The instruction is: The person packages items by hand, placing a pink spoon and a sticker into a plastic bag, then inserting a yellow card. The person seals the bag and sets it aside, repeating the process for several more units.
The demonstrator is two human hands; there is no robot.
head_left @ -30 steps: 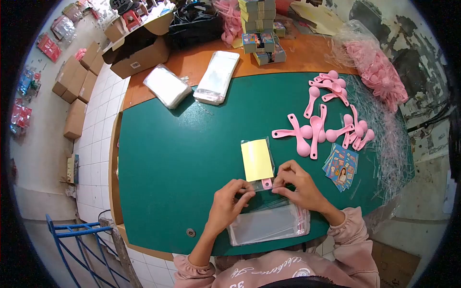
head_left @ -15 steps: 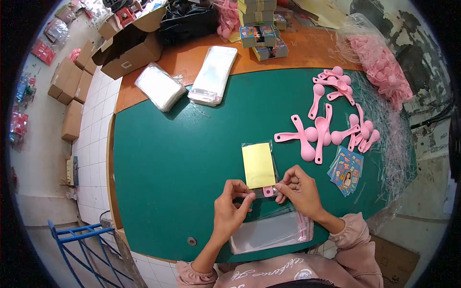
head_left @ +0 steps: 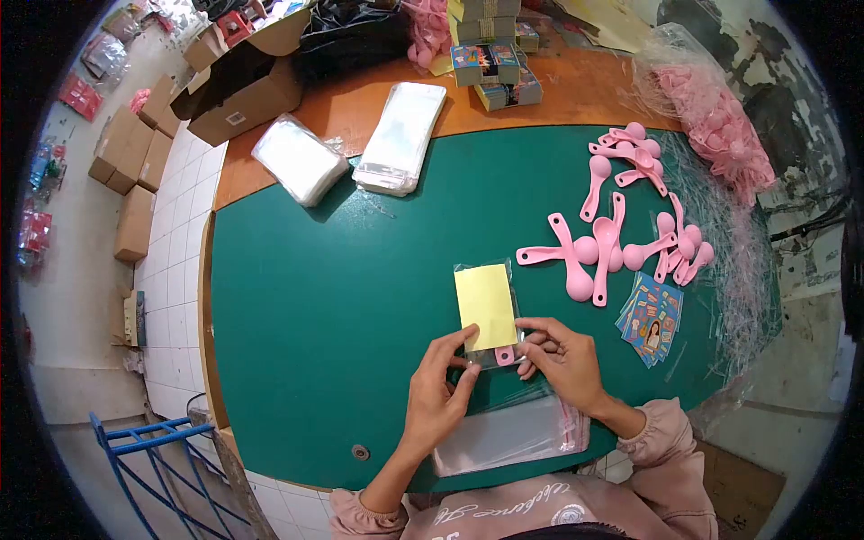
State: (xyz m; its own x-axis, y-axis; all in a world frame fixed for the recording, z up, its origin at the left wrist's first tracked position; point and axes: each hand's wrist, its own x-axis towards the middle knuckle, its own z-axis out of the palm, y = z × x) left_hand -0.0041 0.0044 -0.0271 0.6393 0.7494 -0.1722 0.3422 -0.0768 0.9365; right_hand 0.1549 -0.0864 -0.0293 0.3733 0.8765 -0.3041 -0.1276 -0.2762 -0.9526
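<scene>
A clear plastic bag (head_left: 515, 297) holds a yellow card (head_left: 487, 306) and a pink spoon, whose handle end (head_left: 505, 355) shows below the card. My left hand (head_left: 440, 387) pinches the bag's lower left corner, index finger at the card's edge. My right hand (head_left: 562, 362) grips the lower right corner, fingers curled. Beneath my hands lies a fanned pile of empty clear bags (head_left: 504, 436). Pink spoons (head_left: 601, 261) are scattered to the right, above a small fan of blue printed cards (head_left: 650, 326).
Two stacks of clear bags (head_left: 400, 139) (head_left: 300, 162) lie at the back left, near an open cardboard box (head_left: 247, 103). Banded card bundles (head_left: 486, 65) stand at the back. A bag of pink spoons (head_left: 715, 126) and crumpled plastic (head_left: 733, 261) line the right edge.
My left index finger has extended up along the card's left edge, and my right index finger has straightened toward the card's right edge. The bag stays nearly in place.
</scene>
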